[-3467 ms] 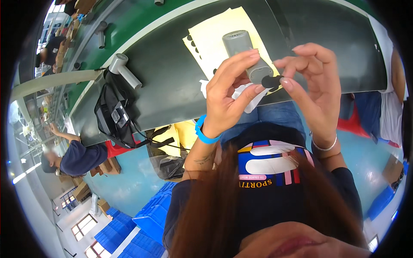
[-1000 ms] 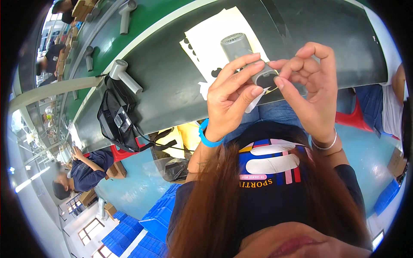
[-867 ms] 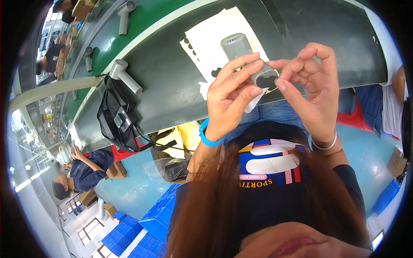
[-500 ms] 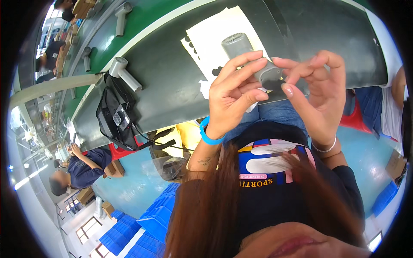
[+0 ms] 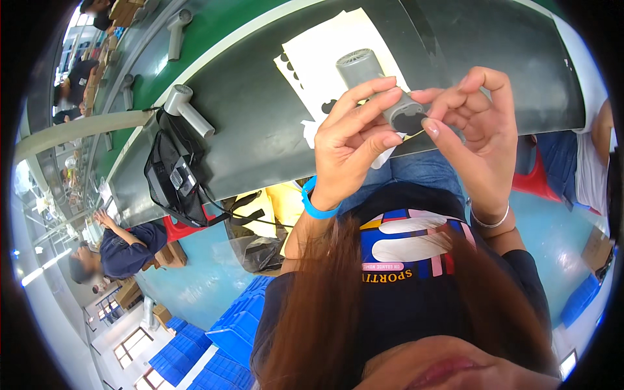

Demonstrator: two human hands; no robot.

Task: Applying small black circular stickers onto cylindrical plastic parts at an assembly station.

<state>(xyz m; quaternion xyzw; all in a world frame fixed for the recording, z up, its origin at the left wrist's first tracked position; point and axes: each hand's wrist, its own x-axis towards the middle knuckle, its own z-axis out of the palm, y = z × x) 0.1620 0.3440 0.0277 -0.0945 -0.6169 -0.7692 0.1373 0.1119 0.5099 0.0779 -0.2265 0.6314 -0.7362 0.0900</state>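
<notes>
Two bare hands meet above the near edge of the dark conveyor belt [image 5: 260,123], and between them is a grey cylindrical device [image 5: 380,88] with a vented round end pointing away from the person. The left hand [image 5: 354,140], with a blue wristband [image 5: 315,205] below it, has its fingers wrapped over the near side of the grey cylinder and closed on it. The right hand [image 5: 478,133], wearing a thin bracelet [image 5: 491,221], has thumb and forefinger pinched together at the cylinder's near end, where a dark oval patch [image 5: 409,121] shows; whether they grip the patch itself or only press at its edge cannot be told.

Just beyond the cylinder, lying flat on the belt, is a pale sheet [image 5: 325,55] with dark rounded cut-outs along its left edge, and a white scrap [image 5: 312,133] sticks out from under the left hand. Farther left of the cylinder along the belt, a white hair-dryer-shaped device [image 5: 185,107] lies on its side, and a black bag [image 5: 175,182] hangs over the belt's near edge below it. More grey dryer-shaped pieces [image 5: 175,29] lie farther up the green-edged line.

Well left of the cylinder and below the belt, another person in dark blue [image 5: 123,244] sits at the line, and stacked blue crates [image 5: 214,335] stand on the floor.
</notes>
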